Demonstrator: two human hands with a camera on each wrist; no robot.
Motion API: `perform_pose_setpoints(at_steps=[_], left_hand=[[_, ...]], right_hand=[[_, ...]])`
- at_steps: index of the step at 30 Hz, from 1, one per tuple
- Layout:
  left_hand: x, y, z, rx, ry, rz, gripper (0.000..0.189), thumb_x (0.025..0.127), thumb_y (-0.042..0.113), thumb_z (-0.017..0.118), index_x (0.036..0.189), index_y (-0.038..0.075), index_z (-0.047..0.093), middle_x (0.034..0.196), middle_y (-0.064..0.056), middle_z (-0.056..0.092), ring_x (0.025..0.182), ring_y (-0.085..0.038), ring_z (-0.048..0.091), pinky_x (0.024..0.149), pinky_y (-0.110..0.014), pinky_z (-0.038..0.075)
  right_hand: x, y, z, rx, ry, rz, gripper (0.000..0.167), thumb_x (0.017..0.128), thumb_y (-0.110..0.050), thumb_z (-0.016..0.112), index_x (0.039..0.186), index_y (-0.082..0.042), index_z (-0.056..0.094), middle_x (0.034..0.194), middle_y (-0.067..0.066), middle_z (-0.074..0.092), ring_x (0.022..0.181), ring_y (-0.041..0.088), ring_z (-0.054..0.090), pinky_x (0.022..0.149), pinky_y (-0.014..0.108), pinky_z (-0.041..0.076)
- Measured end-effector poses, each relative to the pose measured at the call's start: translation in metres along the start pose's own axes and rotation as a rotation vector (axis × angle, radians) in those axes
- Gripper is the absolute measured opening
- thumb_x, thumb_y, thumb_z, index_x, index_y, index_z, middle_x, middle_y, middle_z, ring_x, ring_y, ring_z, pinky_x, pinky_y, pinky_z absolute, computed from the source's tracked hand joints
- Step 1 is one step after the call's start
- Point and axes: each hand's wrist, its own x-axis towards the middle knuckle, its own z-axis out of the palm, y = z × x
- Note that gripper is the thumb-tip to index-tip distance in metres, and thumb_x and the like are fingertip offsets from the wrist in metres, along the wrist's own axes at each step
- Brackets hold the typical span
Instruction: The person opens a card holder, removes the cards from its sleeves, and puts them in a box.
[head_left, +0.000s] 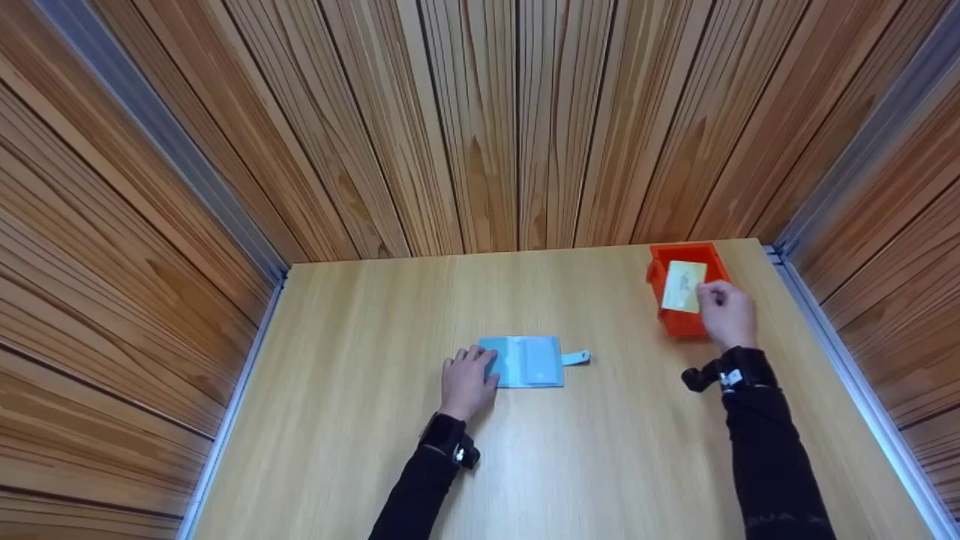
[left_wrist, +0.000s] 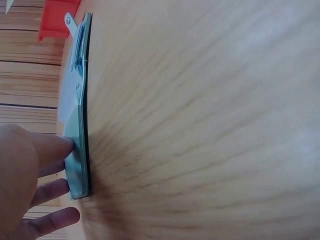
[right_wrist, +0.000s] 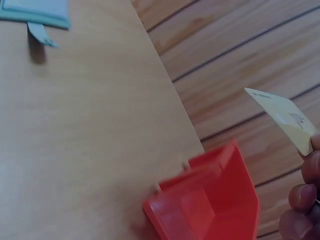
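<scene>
A light blue card wallet (head_left: 525, 361) lies spread open on the table, its snap strap (head_left: 576, 358) pointing right. My left hand (head_left: 466, 381) rests on the wallet's left cover, the thumb (left_wrist: 55, 148) touching it and the other fingers loosely extended. To the right, my right hand (head_left: 726, 313) pinches a pale yellow card (head_left: 681, 286) by its edge, between thumb and fingers. The card is held up over a red plastic bin (head_left: 684, 325). In the right wrist view the card (right_wrist: 286, 119) is tilted, with small dark print on its face.
The red bin stands near the back right corner of the light wood table (head_left: 360, 322). Wood-plank walls (head_left: 480, 127) rise behind and at both sides, with metal rails (head_left: 847, 390) along the side edges.
</scene>
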Motion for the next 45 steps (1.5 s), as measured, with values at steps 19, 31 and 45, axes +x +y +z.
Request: perform_pose_setpoints(at_steps=[19,31,45], left_hand=[[-0.003,0.005,0.005,-0.004,-0.014,-0.009,0.044,0.099,0.036,0.068,0.141,0.022,0.065,0.136,-0.003,0.062,0.121,-0.026,0.058,0.097,-0.048,0.044],[-0.002,0.008,0.007,-0.001,-0.018,0.004,0.042,0.100,0.036,0.067,0.140,0.024,0.066,0.136,-0.002,0.063,0.120,-0.025,0.058,0.093,-0.042,0.044],[-0.003,0.005,0.007,-0.017,-0.016,-0.008,0.042,0.099,0.036,0.069,0.139,0.024,0.066,0.137,-0.001,0.062,0.123,-0.024,0.057,0.099,-0.046,0.043]], right_hand=[[0.023,0.038,-0.022,0.092,0.019,0.290,0.050,0.110,-0.041,0.043,0.126,-0.001,0.068,0.081,-0.017,0.063,0.092,0.019,0.051,0.071,0.028,0.039],[0.018,0.065,0.013,0.213,-0.020,0.417,0.046,0.109,-0.033,0.048,0.135,0.001,0.065,0.063,-0.026,0.067,0.101,0.015,0.051,0.082,0.030,0.033],[0.016,0.063,0.036,0.229,0.023,0.591,0.043,0.106,-0.030,0.055,0.140,-0.005,0.064,0.120,0.011,0.075,0.106,0.025,0.061,0.097,0.037,0.047]])
